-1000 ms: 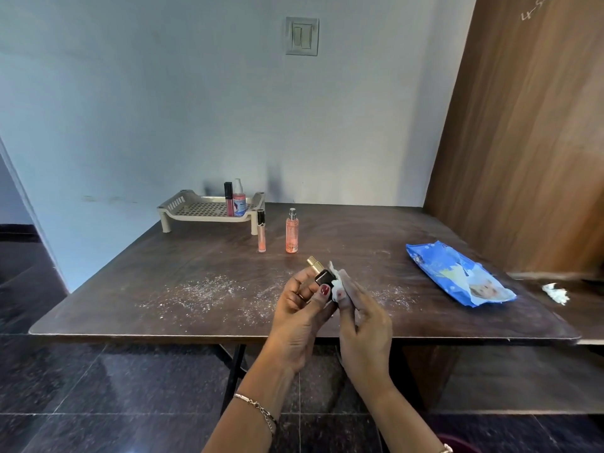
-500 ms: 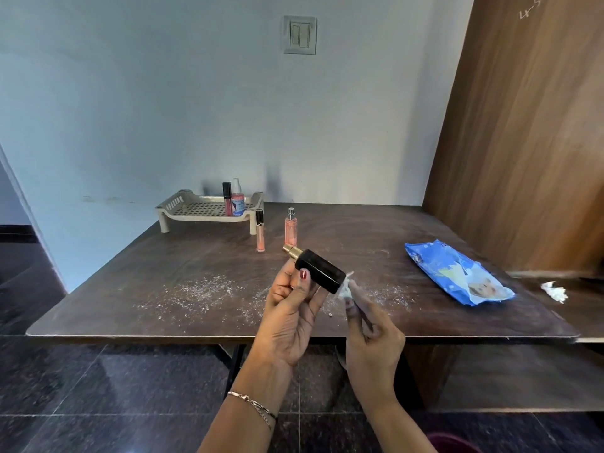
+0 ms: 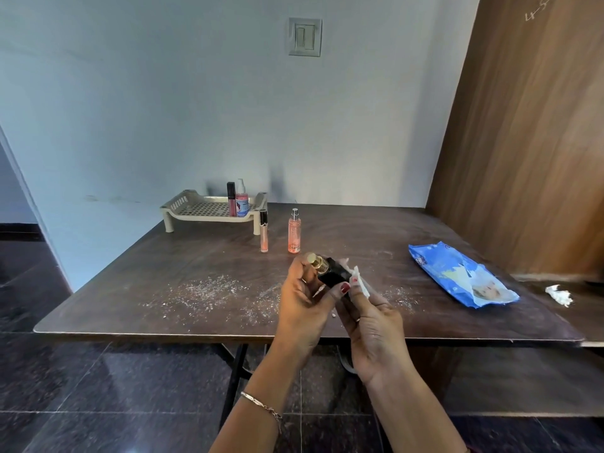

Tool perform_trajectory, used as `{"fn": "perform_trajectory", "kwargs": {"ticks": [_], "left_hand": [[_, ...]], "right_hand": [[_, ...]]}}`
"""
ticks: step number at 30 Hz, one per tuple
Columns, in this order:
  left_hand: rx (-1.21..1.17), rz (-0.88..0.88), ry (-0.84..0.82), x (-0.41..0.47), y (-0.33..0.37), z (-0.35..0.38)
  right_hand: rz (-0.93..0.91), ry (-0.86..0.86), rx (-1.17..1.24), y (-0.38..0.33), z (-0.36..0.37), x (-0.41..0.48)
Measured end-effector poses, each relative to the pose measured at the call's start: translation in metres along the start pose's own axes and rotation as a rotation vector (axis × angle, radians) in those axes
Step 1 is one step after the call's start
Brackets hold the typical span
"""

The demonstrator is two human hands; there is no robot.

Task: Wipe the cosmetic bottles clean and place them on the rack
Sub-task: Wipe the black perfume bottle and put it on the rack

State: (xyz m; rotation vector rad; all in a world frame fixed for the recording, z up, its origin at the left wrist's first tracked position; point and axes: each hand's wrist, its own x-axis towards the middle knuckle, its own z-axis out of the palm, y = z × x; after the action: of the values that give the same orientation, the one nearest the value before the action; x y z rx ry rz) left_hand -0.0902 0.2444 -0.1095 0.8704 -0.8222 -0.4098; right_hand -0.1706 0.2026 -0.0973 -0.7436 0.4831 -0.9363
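while the left hand point(image 3: 305, 300) grips the black bottle point(image 3: 333, 273) over the near part of the table point(image 3: 163, 273), gold cap tilted away to the left, the right hand point(image 3: 372, 325) pinches a white wipe point(image 3: 359, 284) against the bottle's lower end. the step in hand looks like the wiping of this bottle. a dark-capped tube point(image 3: 231, 199) and a pump bottle point(image 3: 242, 201) stand on the rack point(image 3: 196, 210) (both at its right end), while a gloss tube point(image 3: 263, 235) and a pink spray bottle point(image 3: 294, 232) stand upright on the table just in front of it, probably not yet cleaned. next, i judge, the wipe should go round the whole body, then the bottle should be carried to the rack and stood upright on free grid without knocking the two there.
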Motion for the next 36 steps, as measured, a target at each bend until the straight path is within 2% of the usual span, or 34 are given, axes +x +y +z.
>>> {"fn": "perform_trajectory", "kwargs": {"ticks": [5,9,12,14,16,22,27,30,33,36], "left_hand": [[0.045,0.003,-0.026,-0.002,0.003,-0.002],[0.138,0.001,-0.025,-0.001,0.002,-0.004],[0.288,0.033,0.007,0.001,0.001,-0.005],[0.493,0.075,0.027,0.003,-0.002,-0.006],[0.593,0.072,0.029,0.002,-0.008,-0.007],[0.669,0.040,0.031,0.002,-0.013,-0.007],[0.925,0.004,-0.001,0.006,-0.011,-0.009],[1.037,-0.010,0.007,0.008,-0.006,-0.003],[1.082,-0.037,0.008,0.007,0.003,0.001],[1.157,-0.026,-0.012,0.005,0.006,-0.002]], "right_hand": [[-0.078,0.160,-0.093,0.000,-0.006,0.005],[-0.174,0.185,-0.197,0.000,-0.010,0.008],[-0.210,0.052,-0.305,0.000,-0.007,0.007],[-0.240,-0.060,-0.387,0.001,-0.002,0.006],[-0.276,-0.108,-0.452,0.000,0.005,0.004],[-0.557,-0.120,-0.764,0.007,0.005,0.006],[-0.620,-0.121,-0.976,0.021,-0.012,0.006],[-0.763,-0.198,-1.114,0.023,-0.019,0.016],[-0.923,-0.376,-1.275,0.015,-0.024,0.029],[-1.141,-0.451,-1.611,0.002,-0.029,0.045]]}}
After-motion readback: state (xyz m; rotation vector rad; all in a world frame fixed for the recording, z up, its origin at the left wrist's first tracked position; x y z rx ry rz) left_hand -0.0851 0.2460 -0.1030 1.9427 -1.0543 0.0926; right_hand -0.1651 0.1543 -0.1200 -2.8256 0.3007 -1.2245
